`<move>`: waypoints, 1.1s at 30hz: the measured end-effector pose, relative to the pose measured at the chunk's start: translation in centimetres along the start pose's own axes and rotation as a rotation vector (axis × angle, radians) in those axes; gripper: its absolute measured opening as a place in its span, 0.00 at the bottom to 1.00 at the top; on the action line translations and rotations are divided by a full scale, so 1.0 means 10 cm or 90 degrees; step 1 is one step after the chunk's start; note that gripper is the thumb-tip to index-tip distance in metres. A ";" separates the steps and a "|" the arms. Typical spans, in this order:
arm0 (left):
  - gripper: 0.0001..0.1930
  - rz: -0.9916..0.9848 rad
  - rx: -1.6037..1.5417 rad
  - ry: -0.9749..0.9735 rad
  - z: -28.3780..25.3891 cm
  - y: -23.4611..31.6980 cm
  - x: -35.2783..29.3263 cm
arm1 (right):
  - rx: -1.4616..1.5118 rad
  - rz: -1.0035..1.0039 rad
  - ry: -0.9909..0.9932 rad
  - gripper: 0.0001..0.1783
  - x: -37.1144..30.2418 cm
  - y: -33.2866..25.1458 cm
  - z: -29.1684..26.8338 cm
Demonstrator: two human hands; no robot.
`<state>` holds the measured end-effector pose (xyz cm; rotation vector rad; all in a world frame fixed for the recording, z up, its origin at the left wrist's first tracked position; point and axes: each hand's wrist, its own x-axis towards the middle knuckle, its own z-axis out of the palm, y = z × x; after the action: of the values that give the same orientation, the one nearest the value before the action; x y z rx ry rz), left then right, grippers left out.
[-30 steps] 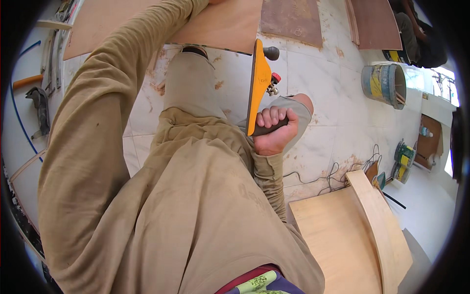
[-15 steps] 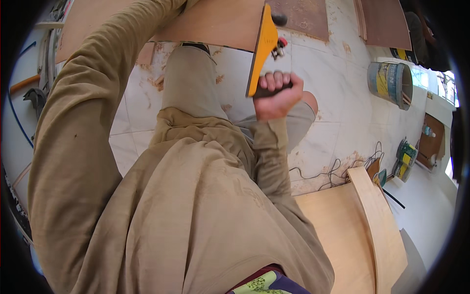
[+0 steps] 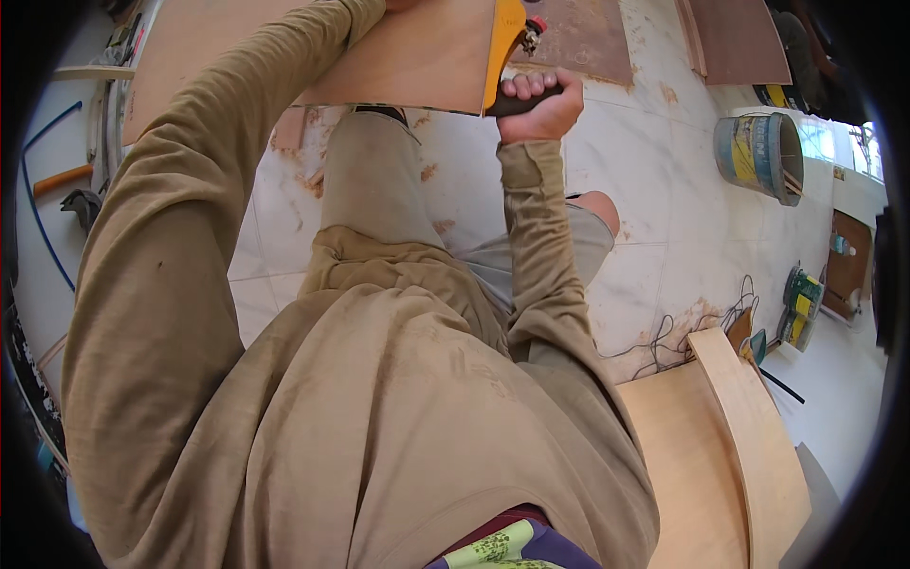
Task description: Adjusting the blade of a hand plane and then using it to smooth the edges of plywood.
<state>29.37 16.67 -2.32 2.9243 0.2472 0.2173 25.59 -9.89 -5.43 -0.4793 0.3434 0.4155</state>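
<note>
My right hand is closed round the dark rear handle of a hand plane with a yellow body and a red-topped metal adjuster. The plane stands on its side against the right edge of a large, thin brown wooden board. My left hand shows only as a sliver at the top, over the board; its fingers are out of sight.
Shavings lie on white floor tiles. Right are a blue-grey bucket, smaller green tubs, dark cables and curved plywood. An orange-handled tool lies left. Another person is at the upper right.
My right hand has moved the hand plane up and away from me along the board's right edge, and my right forearm is stretched further out. My left arm has shifted slightly.
</note>
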 end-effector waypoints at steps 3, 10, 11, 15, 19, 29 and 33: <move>0.28 -0.006 0.033 0.004 0.14 -0.18 -0.06 | -0.022 0.026 0.014 0.15 -0.39 0.08 -0.24; 0.28 0.000 0.042 0.021 -0.03 -0.11 -0.09 | -0.015 0.049 0.101 0.17 -1.16 0.07 -0.47; 0.28 0.008 0.040 0.014 0.03 -0.11 -0.10 | 0.017 0.045 0.049 0.16 -0.66 0.06 -0.31; 0.26 0.022 0.069 0.059 0.26 -0.13 -0.05 | 0.026 0.009 0.016 0.16 0.07 0.05 -0.09; 0.22 -0.036 -0.001 0.073 0.11 -0.25 0.10 | 0.090 0.102 -0.008 0.17 -0.75 0.14 -0.68; 0.31 -0.117 0.059 0.049 0.22 -0.12 0.26 | 0.105 0.058 -0.013 0.16 -0.59 0.21 -0.68; 0.38 -0.125 0.100 0.048 0.28 -0.30 0.28 | 0.087 0.082 0.026 0.16 -1.09 0.21 -0.91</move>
<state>32.06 19.51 -5.25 3.0225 0.5850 0.2895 13.22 -16.15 -9.34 -0.3339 0.4403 0.5044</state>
